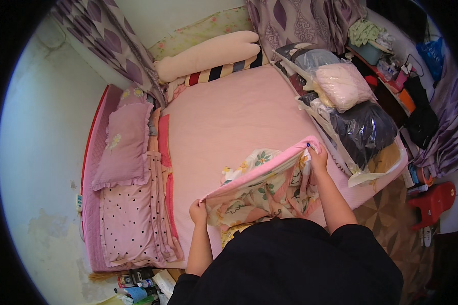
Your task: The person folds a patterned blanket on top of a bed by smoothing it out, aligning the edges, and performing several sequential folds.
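A thin pink-edged quilt [259, 167] with a flower print is stretched between my two hands over the near side of the bed. My left hand [198, 211] grips one corner at its pink border. At the other end of that border, my right hand [317, 155] pinches the far corner, higher and further out. The border runs taut in a slant, while the printed cloth hangs in loose folds below it, close to my body. Underneath lies the pink bed sheet [221, 126], partly hidden by the quilt.
Pillows [124, 146] line the headboard [93, 221] at left. A long plush cushion [210, 57] lies at the far edge on a striped folded cloth [221, 72]. Bagged bundles [362, 126] cover the bed's right end. A red stool [433, 206] stands on the floor at right.
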{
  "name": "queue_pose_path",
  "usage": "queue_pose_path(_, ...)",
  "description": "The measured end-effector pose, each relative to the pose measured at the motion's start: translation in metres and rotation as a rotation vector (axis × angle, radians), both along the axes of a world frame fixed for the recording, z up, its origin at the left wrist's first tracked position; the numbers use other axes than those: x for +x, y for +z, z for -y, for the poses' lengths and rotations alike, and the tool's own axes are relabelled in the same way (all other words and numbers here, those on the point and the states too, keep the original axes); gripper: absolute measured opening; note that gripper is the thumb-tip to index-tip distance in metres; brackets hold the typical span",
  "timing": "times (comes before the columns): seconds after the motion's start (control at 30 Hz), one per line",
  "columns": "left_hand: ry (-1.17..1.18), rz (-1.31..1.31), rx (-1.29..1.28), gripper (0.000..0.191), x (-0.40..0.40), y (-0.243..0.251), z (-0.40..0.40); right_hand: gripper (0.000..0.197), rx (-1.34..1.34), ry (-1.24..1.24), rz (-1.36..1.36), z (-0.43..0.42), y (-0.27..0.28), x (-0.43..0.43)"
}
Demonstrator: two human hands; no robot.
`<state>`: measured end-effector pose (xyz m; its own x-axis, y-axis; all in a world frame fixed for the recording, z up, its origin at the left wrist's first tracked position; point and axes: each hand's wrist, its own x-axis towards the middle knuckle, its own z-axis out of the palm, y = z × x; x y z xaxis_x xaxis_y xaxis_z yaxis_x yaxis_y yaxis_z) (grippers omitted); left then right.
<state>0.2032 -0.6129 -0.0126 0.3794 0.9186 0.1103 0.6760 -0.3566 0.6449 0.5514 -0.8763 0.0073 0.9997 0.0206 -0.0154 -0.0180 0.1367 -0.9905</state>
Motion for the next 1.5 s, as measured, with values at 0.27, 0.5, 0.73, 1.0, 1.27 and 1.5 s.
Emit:
queue_pose_path(0.27, 0.071, 0.034, -0.072, 0.028, 0.002, 0.0, -0.04, 0.021, 0.075, 0.282, -0.087, -0.008, 0.033, -0.012)
queue_pose_path(0.5, -0.083, -0.492, -0.451, 0.033, -0.007, -0.012, -0.015, 0.025, 0.099, 0.548, -0.117, -0.015, 0.044, -0.031)
queue_pose_path(0.73, -0.658, 0.174, -0.011, 0.06, 0.095, 0.02, 0.06, 0.029, -0.271, 1.042, 0.102, -0.041, 0.064, -0.071)
queue_pose_path(1.0, -0.345, 0.279, -0.246, 0.02, 0.125, 0.054, 0.014, 0.021, -0.333, 0.665, 0.139, -0.038, 0.075, -0.039)
queue_pose_path(1.27, 0.067, 1.085, -0.192, 0.014, -0.014, 0.171, -0.208, 0.023, -0.26, -0.361, 0.47, 0.1, 0.132, 0.165)
queue_pose_path(1.5, 0.155, 1.181, -0.112, 0.011, -0.058, 0.185, -0.238, 0.03, -0.367, -0.22, 0.376, 0.111, 0.122, 0.19)
